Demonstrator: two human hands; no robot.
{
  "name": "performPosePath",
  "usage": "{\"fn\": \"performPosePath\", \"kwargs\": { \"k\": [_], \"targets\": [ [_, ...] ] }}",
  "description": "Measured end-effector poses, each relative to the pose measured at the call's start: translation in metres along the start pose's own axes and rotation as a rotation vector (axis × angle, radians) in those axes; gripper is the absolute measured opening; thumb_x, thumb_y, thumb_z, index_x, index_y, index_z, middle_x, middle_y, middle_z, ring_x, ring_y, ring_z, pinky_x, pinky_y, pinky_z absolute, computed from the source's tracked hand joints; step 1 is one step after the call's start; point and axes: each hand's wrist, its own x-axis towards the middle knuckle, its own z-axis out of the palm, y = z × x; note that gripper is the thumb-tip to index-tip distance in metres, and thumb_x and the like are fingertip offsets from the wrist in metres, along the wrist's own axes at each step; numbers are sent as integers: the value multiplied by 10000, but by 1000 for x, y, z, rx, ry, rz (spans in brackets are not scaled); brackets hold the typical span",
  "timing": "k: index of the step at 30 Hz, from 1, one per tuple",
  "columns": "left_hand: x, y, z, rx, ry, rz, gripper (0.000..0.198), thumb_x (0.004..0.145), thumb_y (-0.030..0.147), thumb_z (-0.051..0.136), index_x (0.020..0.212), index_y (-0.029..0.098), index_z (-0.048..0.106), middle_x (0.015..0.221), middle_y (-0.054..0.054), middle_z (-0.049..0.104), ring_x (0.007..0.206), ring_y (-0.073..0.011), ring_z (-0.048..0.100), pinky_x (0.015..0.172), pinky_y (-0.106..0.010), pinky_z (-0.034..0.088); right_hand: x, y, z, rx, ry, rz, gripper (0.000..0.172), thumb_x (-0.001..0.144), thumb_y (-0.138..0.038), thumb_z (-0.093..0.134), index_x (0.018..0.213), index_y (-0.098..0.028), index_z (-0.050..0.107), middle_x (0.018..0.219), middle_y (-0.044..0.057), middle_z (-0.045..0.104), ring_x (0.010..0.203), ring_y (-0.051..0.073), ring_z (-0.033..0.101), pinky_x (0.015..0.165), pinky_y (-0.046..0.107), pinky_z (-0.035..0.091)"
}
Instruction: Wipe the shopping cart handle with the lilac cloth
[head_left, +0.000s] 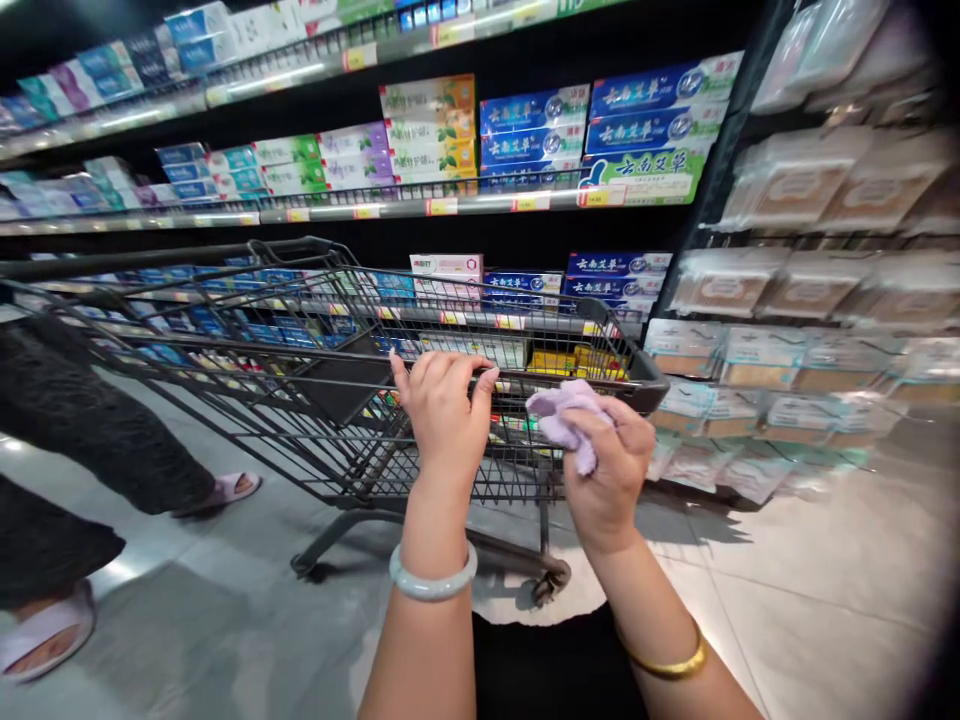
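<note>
In front of me stands a black wire shopping cart (pixel 322 380), side-on. My left hand (pixel 446 405) is closed over the cart's upper side rail, its thumb toward the right. A pale green bangle circles that wrist. To the right, my right hand (pixel 611 465) grips a bunched lilac cloth (pixel 568 418), which is held close to the rail near the cart's right end. Whether the cloth touches the rail, I cannot tell. A gold bangle is on the right forearm.
Shelves of boxed toothpaste (pixel 532 125) run behind the cart. Packaged goods on hooks (pixel 810 280) hang at the right. Another person's legs (pixel 82 420) in dark trousers and light sandals are at the left, by the cart. Its wheels rest on a tiled floor (pixel 247 620).
</note>
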Motion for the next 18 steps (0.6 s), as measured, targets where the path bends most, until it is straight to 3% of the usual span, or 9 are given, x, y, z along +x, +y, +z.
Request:
{"fn": "performPosePath", "kwargs": {
  "k": [1, 6, 10, 12, 15, 18],
  "targets": [
    [0, 0, 0, 9, 0, -5, 140, 927, 399, 676, 899, 269, 719, 954, 10, 721, 1055, -221, 604, 1275, -532, 91, 1, -1, 0, -11, 8, 19, 257, 857, -89, 653, 1028, -252, 753, 1168, 76, 647, 1106, 252, 605, 928, 446, 511],
    [2, 2, -1, 39, -29, -29, 148, 919, 404, 684, 883, 267, 727, 945, 1, 726, 1048, -239, 597, 1271, -551, 92, 4, -18, 2, 124, -223, -70, 243, 885, -116, 652, 1043, -267, 758, 1178, 49, 683, 1069, 231, 624, 900, 405, 528],
    [3, 6, -6, 52, -53, -36, 145, 916, 400, 688, 869, 270, 732, 919, 4, 718, 1015, -237, 594, 1276, -551, 68, 23, -11, -7, 62, 79, 25, 265, 848, -117, 693, 1065, -263, 734, 1169, 52, 646, 1097, 236, 626, 941, 440, 528],
    [4, 9, -9, 61, -69, -30, 141, 919, 392, 686, 859, 275, 736, 901, 8, 717, 992, -232, 598, 1263, -533, 124, 27, -6, -8, 14, 169, 90, 269, 833, -110, 697, 1059, -253, 726, 1162, 60, 631, 1103, 241, 626, 948, 458, 531],
    [6, 15, -14, 66, -105, -23, 139, 927, 381, 675, 852, 285, 741, 891, 5, 728, 959, -231, 607, 1178, -503, 266, 23, -11, -4, 38, 29, 68, 275, 853, -86, 648, 1051, -259, 730, 1157, 60, 643, 1089, 236, 628, 918, 449, 544],
    [7, 21, -20, 47, -134, -23, 132, 926, 374, 674, 845, 292, 740, 882, 5, 739, 941, -241, 615, 1102, -506, 314, 21, -20, -5, 103, -130, 14, 293, 877, -77, 609, 1050, -276, 738, 1176, 54, 656, 1095, 232, 624, 922, 449, 544]
  ]
}}
